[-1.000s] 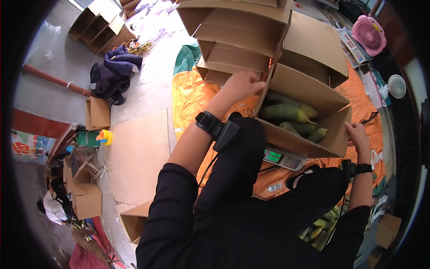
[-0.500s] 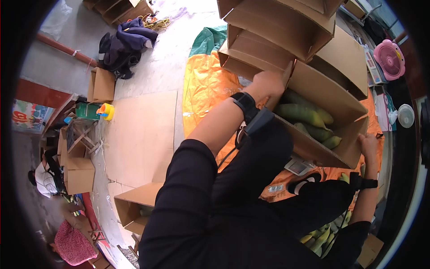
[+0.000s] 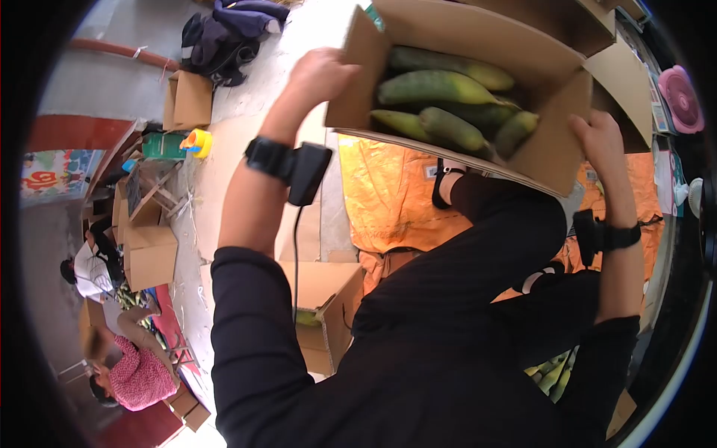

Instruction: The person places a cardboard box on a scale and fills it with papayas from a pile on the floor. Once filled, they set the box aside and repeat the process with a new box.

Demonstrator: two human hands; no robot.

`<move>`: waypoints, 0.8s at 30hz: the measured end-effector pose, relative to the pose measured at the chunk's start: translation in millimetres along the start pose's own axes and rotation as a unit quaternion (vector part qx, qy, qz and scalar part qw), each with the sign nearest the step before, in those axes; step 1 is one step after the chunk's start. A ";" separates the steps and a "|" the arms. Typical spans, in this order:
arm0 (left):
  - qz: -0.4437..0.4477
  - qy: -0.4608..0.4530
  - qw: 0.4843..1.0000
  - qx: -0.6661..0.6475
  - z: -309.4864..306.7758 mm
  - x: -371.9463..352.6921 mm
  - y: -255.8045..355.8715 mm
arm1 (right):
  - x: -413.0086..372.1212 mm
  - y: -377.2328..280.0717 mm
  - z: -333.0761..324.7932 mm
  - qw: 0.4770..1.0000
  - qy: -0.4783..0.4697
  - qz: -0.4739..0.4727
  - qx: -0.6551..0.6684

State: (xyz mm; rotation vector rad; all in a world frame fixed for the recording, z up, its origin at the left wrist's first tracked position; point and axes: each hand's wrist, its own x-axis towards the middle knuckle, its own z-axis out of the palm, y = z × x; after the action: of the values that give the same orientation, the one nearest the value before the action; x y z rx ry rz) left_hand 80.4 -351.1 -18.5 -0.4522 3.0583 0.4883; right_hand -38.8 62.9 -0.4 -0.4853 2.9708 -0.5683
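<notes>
An open cardboard box (image 3: 478, 22) is held up in front of me, tilted so that its inside faces me. In it lie several long, thick green vegetables (image 3: 437, 88), paler and yellowish at one end. My left hand (image 3: 321, 75) is closed on the box's left end wall. At the opposite end, my right hand (image 3: 601, 142) grips the right wall near its edge, the thumb showing at the rim. Both wrists wear black straps with a small dark device.
An orange tarp (image 3: 388, 194) spreads under the box. Another open box (image 3: 328, 299) stands by my left side. More green vegetables (image 3: 556, 373) lie low on the right. Two people sit at left; one wears a pink patterned top (image 3: 146, 373). A pink fan (image 3: 680, 97) is at right.
The box has been lifted off the tarp area and moved left and towards the top of the view, both hands going with it. My leg and the tarp beneath now show.
</notes>
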 end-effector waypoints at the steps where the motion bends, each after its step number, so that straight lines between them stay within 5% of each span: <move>1: 0.004 0.026 0.999 0.020 -8.0 -13.4 -21.9 | 1.1 -21.8 7.4 1.000 -0.017 -0.015 0.011; 4: -0.049 0.044 0.997 -0.040 -30.1 -65.0 -74.4 | -2.9 -78.8 44.1 0.997 -0.047 -0.046 0.027; 12: -0.220 0.000 0.971 0.089 -39.7 -218.2 -204.6 | -77.3 -196.4 184.4 0.977 -0.149 -0.143 0.047; 16: -0.341 -0.069 0.929 0.130 -22.8 -301.2 -265.2 | -144.6 -240.1 247.1 0.949 -0.288 -0.072 0.104; 23: -0.420 -0.099 0.886 0.170 47.9 -387.3 -314.6 | -190.2 -260.6 255.0 0.875 -0.467 -0.099 0.082; 24: -0.429 -0.050 0.887 0.165 65.7 -400.9 -324.2 | -187.7 -260.9 253.6 0.883 -0.436 -0.137 0.109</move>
State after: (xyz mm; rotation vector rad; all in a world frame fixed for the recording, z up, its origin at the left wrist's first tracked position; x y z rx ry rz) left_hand 554.4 -513.4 -156.6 -1.5513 2.3921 -0.0534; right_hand 249.3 -194.7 -135.6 -0.8631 1.9703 -0.5083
